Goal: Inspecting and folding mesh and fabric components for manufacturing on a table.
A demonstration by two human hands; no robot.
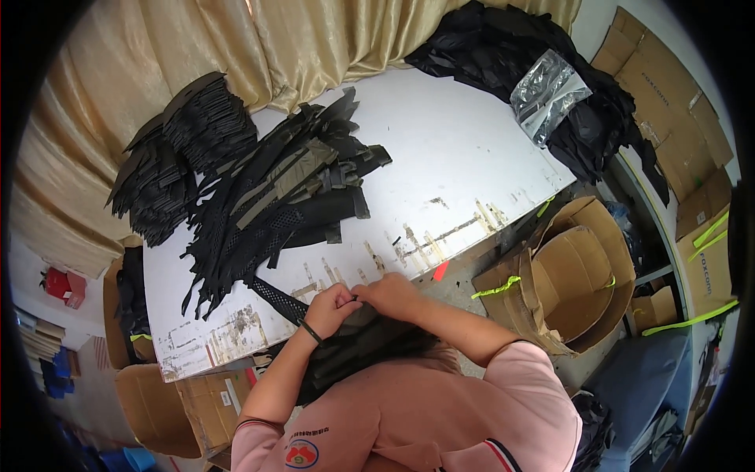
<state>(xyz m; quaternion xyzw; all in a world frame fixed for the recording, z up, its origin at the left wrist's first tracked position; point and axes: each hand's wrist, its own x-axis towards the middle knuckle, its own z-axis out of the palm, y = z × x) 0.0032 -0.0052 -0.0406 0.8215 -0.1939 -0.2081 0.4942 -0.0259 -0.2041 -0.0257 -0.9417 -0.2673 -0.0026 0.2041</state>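
Note:
At the near edge of the white table, my left hand (pixel 330 308) and my right hand (pixel 387 296) meet, fingers closed in a pinch on a piece of black fabric. A black mesh strip (pixel 277 300) runs from the table top to beside my left hand. More dark fabric (pixel 366 344) lies over my lap beneath both hands. The exact spot between my fingertips is too small to make out. Left of centre on the table spreads a loose heap of black fabric strips (pixel 275 197), some of them mesh.
Stacked black fabric pieces (pixel 206 122) stand at the table's far left. Black material (pixel 503 43) with a clear plastic bag (pixel 548 94) covers the far right corner. Open cardboard boxes stand right (pixel 578 275) and lower left (pixel 157 409) of the worn white table (pixel 440 141).

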